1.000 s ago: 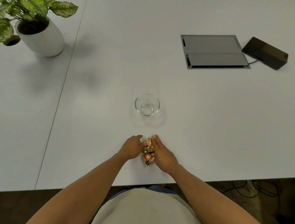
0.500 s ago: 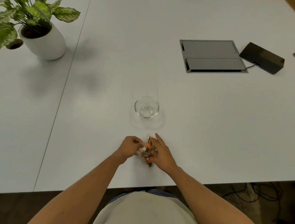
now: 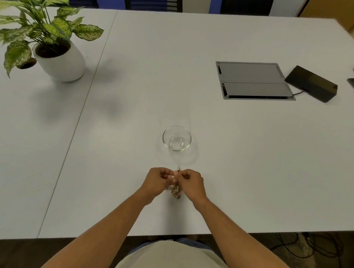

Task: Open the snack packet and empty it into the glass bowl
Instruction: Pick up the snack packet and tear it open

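A small clear glass bowl point(image 3: 176, 138) stands empty on the white table, a short way beyond my hands. The snack packet point(image 3: 175, 191) is small, shiny, gold and orange, and mostly hidden between my fingers. My left hand point(image 3: 157, 181) and my right hand point(image 3: 191, 184) are held close together above the table's near part. Both pinch the packet's upper edge, and its lower end hangs down between them.
A potted plant in a white pot point(image 3: 60, 63) stands at the far left. A grey cable hatch point(image 3: 253, 80) is set into the table at the far right, with a black box point(image 3: 311, 84) beside it. The table's front edge point(image 3: 269, 231) runs just behind my forearms.
Both hands lifted the packet off the table and closed on its top edge. Earlier it lay flat between my hands.
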The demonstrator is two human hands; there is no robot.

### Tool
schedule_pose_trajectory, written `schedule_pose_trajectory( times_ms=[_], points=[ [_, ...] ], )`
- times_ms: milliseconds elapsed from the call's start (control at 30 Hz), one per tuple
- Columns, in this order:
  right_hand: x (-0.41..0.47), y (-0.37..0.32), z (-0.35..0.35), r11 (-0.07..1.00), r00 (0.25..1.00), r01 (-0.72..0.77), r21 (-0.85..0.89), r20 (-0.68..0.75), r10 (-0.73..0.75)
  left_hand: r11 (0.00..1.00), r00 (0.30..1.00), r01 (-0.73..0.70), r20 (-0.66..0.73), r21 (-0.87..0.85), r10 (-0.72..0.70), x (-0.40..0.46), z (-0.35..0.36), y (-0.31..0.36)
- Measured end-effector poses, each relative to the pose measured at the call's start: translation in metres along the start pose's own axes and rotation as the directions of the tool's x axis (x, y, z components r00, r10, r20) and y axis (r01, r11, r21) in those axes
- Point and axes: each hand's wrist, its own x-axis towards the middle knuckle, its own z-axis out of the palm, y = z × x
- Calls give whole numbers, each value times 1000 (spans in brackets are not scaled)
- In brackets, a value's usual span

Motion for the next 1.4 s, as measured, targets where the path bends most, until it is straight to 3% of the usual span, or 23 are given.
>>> schedule_pose_trajectory(
  times_ms=[167,333,433,533,700,967,1233,1400],
  points=[
    [5,-3,-4,999,999,-31,34,27,30,991,998,-52,-40,122,58,-2,2,4],
    [7,-7,-11,986,996,-31,166,93,15,983,993,-97,-49,153,106,-2,1,4],
    [9,-10,-14,987,996,-21,160,93,7,988,996,-82,-29,129,87,-2,0,7],
    [12,-10,-15,992,994,-17,121,107,4,991,997,-62,-26,121,66,0,1,12],
    [13,-14,-15,999,994,-4,33,113,0,959,990,-108,-56,261,127,0,2,17],
    [13,-25,-6,920,991,118,-374,-9,-131,864,961,-120,-160,488,224,1,15,20],
    [17,-25,-5,887,991,92,-452,-45,-126,831,927,-50,-284,554,245,0,18,27],
    [17,-18,-8,893,990,71,-445,-80,-119,756,921,-41,-268,654,283,1,8,34]
  ],
)
